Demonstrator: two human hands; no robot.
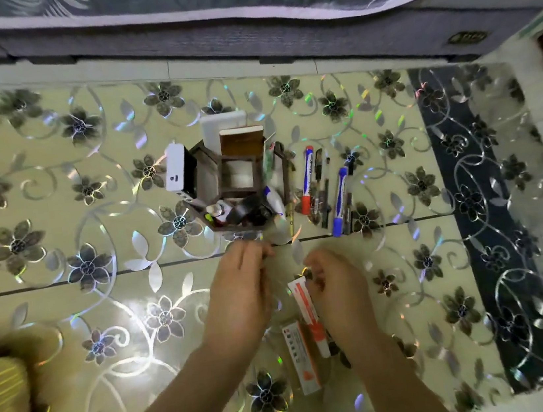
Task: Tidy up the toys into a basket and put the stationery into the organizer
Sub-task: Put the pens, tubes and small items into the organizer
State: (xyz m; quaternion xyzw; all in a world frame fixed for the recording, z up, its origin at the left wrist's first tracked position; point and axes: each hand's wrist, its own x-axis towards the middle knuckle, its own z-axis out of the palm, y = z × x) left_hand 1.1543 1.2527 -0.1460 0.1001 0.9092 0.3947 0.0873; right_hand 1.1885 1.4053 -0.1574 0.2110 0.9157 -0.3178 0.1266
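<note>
Head view: right hand (337, 287) apparently pinches orange-white tube (306, 312); grip near its top.

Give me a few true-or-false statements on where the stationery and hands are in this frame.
1. The red-capped marker and blue-capped marker lie on the floor right of the organizer. True.
2. The right hand is empty. False: its fingers hold an orange-and-white box.
3. The left hand grips a marker. False: no marker is in it.
4. A second orange-and-white box lies on the floor between the forearms. True.
</note>
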